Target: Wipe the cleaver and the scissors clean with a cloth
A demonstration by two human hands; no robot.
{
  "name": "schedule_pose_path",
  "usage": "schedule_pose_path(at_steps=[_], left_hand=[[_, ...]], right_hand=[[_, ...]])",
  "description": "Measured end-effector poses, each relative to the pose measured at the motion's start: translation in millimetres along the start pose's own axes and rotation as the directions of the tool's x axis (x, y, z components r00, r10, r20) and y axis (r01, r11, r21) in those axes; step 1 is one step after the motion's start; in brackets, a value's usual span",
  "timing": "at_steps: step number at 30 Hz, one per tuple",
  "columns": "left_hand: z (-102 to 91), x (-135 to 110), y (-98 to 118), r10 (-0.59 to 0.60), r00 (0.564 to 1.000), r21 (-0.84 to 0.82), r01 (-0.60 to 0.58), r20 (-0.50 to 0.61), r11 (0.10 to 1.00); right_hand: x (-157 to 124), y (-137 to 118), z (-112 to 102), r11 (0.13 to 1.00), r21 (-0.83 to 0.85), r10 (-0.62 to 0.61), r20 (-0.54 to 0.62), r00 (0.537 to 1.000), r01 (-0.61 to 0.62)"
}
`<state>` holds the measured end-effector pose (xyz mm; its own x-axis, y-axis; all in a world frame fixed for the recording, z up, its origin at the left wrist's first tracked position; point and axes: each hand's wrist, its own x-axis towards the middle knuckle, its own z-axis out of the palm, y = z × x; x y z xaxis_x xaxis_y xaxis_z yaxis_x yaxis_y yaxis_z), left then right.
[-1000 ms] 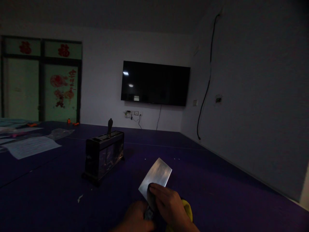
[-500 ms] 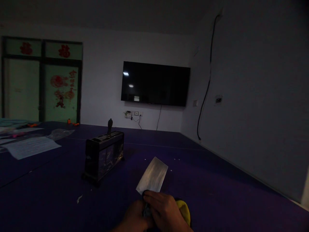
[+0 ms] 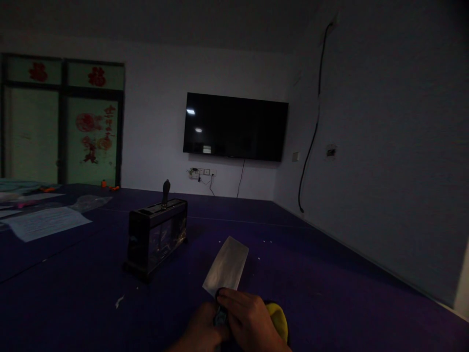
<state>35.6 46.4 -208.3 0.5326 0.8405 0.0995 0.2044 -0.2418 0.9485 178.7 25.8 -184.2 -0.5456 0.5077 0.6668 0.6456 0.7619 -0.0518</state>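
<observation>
A broad steel cleaver blade point(image 3: 226, 266) points away from me over the purple table point(image 3: 330, 293). My left hand point(image 3: 200, 332) is closed round its dark handle at the bottom edge of the view. My right hand point(image 3: 246, 320) is closed over the base of the blade and the handle, with a yellow cloth point(image 3: 277, 319) bunched under its palm. Farther off to the left stands a dark knife block point(image 3: 156, 237) with one knife handle point(image 3: 166, 191) sticking up from its top.
Sheets of paper point(image 3: 44, 222) and clear plastic point(image 3: 90, 201) lie on the far left of the table with small orange items point(image 3: 110, 186). A black television point(image 3: 234, 126) hangs on the back wall. A side wall runs along the table's right edge.
The cleaver blade has tilted flatter and drifted slightly left and down. My right hand has slid back from the blade toward the handle.
</observation>
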Motion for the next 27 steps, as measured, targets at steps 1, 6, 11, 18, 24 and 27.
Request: schedule_pose_path(at_steps=[1, 6, 11, 18, 24, 27], left_hand=[[0.3, 0, 1, 0.005, 1.0, -0.019, -0.005, -0.005, 1.0], [2.1, 0, 0, -0.038, 0.999, -0.054, 0.037, -0.022, 0.998], [2.3, -3, -3, -0.124, 0.988, -0.045, 0.12, -0.096, 0.992], [0.5, -2, 4, -0.005, 0.999, -0.156, 0.0, -0.035, 0.988], [1.4, -4, 4, -0.084, 0.994, -0.176, 0.071, -0.066, 0.982], [1.3, -6, 1, -0.137, 0.982, -0.08, 0.127, -0.129, 0.989]], right_hand=[[1, -2, -1, 1.0, 0.005, -0.005, 0.013, 1.0, 0.005], [-1, 5, -4, 1.0, 0.014, 0.021, 0.004, 1.0, -0.021], [-8, 21, -3, 0.99, -0.003, 0.138, -0.059, 0.989, -0.138], [1, 0, -2, 0.997, 0.062, 0.053, -0.003, 0.999, -0.052], [2, 2, -4, 0.996, 0.072, 0.056, -0.009, 0.998, -0.055], [-4, 16, -3, 0.995, 0.013, 0.104, -0.065, 0.992, -0.104]])
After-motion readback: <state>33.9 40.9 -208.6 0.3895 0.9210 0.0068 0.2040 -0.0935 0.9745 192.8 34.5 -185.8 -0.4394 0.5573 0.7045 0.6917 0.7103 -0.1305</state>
